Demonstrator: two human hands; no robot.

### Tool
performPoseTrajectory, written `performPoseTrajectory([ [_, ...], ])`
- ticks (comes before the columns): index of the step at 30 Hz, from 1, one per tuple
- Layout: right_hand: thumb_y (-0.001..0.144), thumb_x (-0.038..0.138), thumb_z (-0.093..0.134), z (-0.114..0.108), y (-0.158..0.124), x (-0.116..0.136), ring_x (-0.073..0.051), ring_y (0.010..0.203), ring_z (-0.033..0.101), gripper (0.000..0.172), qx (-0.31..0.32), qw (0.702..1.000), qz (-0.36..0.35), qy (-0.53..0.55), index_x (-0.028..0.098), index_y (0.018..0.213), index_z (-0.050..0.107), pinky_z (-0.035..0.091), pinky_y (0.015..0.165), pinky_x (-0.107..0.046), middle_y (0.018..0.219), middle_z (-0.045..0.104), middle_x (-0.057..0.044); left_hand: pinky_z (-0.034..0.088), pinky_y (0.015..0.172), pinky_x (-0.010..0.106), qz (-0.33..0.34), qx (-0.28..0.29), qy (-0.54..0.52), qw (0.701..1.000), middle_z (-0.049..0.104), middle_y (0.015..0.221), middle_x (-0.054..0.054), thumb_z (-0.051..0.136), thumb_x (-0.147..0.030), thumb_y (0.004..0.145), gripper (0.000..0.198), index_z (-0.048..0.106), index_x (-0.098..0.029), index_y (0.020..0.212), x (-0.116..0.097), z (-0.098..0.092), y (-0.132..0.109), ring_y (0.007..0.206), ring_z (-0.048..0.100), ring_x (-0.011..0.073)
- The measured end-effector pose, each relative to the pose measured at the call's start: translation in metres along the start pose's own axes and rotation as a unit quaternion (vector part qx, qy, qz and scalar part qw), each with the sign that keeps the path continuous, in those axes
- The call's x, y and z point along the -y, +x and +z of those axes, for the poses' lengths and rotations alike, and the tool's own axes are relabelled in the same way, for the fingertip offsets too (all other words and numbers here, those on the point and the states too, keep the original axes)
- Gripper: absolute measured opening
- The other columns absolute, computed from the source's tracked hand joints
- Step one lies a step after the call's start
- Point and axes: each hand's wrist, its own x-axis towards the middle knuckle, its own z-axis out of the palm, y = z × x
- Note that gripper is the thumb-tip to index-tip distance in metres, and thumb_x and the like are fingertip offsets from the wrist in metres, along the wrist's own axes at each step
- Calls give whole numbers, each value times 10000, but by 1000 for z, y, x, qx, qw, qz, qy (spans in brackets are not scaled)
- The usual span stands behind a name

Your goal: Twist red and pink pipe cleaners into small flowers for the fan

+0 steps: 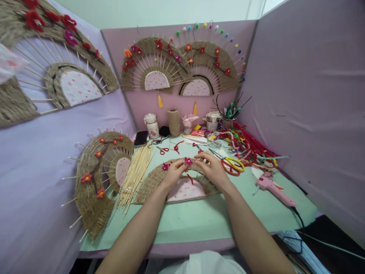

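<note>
A woven twine fan [152, 180] lies flat on the table in front of me, its half-round centre [186, 191] covered in spotted white cloth. Near its upper rim, a magenta pipe-cleaner flower [188, 161] sits between my hands. My left hand [176, 172] pinches the flower's left side with thumb and fingertips. My right hand [210, 167] is bent over the fan's right part, fingertips close to the flower; whether they grip it I cannot tell. Another magenta flower [165, 166] is on the fan to the left. A short red pipe-cleaner piece [190, 179] lies above the cloth.
Bamboo sticks [135, 175] lie left of the fan. Red-handled scissors [230, 167] and yellow-handled scissors [235, 163] rest on the right, near a pink glue gun [275, 189]. Pipe cleaners [251, 146] heap at the back right. A twine spool [173, 123] stands behind.
</note>
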Motion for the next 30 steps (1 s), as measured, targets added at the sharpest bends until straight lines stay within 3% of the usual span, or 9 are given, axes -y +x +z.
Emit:
performPoseTrajectory([
  [2,830,295,574,3,0,5,-198,910,545,123,-38,996,-57,-65,202,877,641,423,823,-345,905,594,-59,366,658,248,66,-79,83,991,547,678,5,551,-334,795,203,618,-150,743,0,5,0,675,480,132],
  [5,845,276,563,12,-4,9,-215,923,516,110,-53,982,-110,-143,208,883,641,395,841,-376,887,577,-64,381,680,257,120,-119,149,974,586,716,24,520,-306,812,196,625,-159,736,-1,10,-2,717,504,152],
  [15,849,249,556,23,-9,10,-215,875,504,126,-79,960,-161,-216,214,907,662,392,797,-381,886,616,-72,410,770,282,173,-150,162,960,662,813,40,514,-226,793,175,684,-185,805,-5,19,-9,793,560,172],
  [30,915,216,427,25,-7,13,-206,847,498,210,-39,961,-166,-217,186,858,627,404,784,-364,867,613,-77,400,716,273,173,-151,178,957,624,718,32,508,-267,815,203,661,-178,715,-3,20,-9,713,524,158],
])
